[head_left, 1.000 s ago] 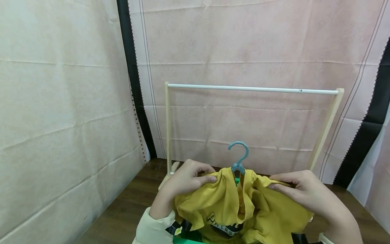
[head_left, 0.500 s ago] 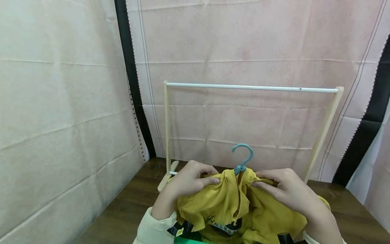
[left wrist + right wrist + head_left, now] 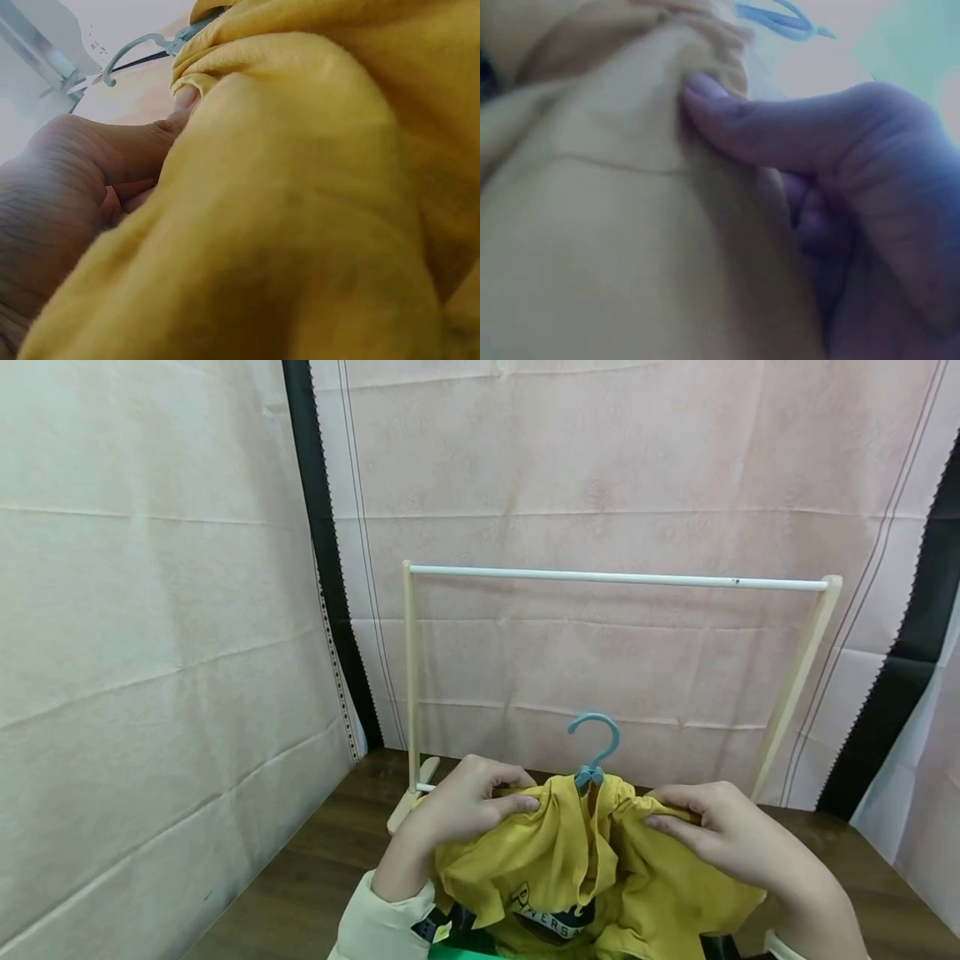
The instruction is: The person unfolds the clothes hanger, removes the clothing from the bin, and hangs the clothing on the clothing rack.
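A yellow shirt [image 3: 675, 893] with a dark printed patch on its chest hangs around a blue clothes hanger [image 3: 596, 739], whose hook sticks up through the neck opening. My left hand [image 3: 472, 802] pinches the left shoulder of the cloth between thumb and fingers. On the other shoulder, my right hand [image 3: 727, 827] pinches the fabric near the collar. In the left wrist view, the thumb presses the yellow cloth [image 3: 300, 187] close below the hanger hook [image 3: 135, 52]. The right wrist view shows the thumb [image 3: 757, 127] on the bunched cloth. The hanger's arms are hidden inside the shirt.
Behind the shirt stands a small garment rack with a white rail [image 3: 615, 578] and cream posts [image 3: 412, 677]. A green object [image 3: 457, 952] shows at the bottom edge. Pale cloth walls [image 3: 187, 652] enclose the brown wooden table [image 3: 322, 860].
My right hand slid left toward the collar, then partly back right, still pinching the cloth. The hanger hook moved slightly right overall. My left hand stays almost in place.
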A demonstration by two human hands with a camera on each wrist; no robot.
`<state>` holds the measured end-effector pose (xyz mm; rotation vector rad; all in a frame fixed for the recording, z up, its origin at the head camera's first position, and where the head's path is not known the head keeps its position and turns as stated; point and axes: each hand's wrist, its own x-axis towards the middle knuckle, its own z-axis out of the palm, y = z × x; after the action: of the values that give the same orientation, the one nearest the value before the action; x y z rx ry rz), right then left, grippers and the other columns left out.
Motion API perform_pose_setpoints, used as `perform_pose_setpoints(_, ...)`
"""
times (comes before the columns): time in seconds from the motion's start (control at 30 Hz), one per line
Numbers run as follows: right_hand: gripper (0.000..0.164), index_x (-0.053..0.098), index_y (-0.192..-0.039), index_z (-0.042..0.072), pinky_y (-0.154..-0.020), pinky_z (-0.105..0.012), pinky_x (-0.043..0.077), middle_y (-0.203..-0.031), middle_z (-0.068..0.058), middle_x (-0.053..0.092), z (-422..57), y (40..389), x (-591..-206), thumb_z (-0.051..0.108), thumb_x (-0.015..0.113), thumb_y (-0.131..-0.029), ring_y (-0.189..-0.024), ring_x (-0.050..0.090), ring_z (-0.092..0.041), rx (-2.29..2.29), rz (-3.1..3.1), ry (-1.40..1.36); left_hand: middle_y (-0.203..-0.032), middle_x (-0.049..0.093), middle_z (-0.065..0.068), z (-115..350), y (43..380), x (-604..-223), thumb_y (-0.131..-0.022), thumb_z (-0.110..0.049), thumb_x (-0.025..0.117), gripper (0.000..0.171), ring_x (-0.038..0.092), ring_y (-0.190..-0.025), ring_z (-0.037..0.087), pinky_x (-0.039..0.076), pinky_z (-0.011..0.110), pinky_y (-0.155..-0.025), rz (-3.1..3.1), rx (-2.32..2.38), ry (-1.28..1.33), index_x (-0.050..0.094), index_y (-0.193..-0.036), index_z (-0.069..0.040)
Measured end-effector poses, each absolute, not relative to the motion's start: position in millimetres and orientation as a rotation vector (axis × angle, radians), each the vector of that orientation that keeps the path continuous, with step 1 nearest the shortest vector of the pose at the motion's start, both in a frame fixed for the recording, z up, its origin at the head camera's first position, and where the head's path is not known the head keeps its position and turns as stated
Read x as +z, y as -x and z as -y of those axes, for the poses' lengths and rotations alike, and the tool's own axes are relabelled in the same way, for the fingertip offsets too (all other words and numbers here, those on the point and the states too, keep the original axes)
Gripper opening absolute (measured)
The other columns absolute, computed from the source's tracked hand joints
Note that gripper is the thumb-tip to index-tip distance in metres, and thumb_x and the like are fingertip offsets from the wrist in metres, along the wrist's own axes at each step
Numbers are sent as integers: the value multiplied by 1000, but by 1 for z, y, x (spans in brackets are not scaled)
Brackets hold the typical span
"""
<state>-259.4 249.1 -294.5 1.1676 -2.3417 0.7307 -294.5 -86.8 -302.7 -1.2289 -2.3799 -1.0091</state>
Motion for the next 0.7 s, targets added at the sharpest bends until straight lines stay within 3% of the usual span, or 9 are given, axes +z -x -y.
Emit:
perform_pose_setpoints(0.3, 29, 69, -97, 27, -54, -11, 39, -80, 18, 63, -236, 265, -297, 0, 77, -87, -57, 42, 8, 683, 2198, -1232, -85, 70, -17, 84, 294, -305, -97, -23, 70, 8, 48, -59, 0, 43, 20, -60, 2356, -1050, 1238, 77, -99, -20)
perform_pose_setpoints(0.53, 25, 66, -92, 27, -52, -12, 39, -75, 19, 59, -227, 263, -295, 3, 75, -90, -56, 40, 8, 690, 2223, -1228, -81, 68, -18, 81, 294, -305, -96, -24, 71, 7, 48, -59, -1, 44, 20, -59, 2372, -1043, 1229, 77, -97, -20)
perform_pose_setpoints(0.7, 17, 69, -102, 31, -57, -18, 46, -84, 19, 66, -233, 256, -290, 17, 74, -93, -62, 51, 5, 686, 2316, -1160, -82, 69, -19, 85, 292, -302, -96, -26, 71, 7, 51, -61, 1, 45, 22, -60, 2379, -1047, 1209, 77, -97, -23)
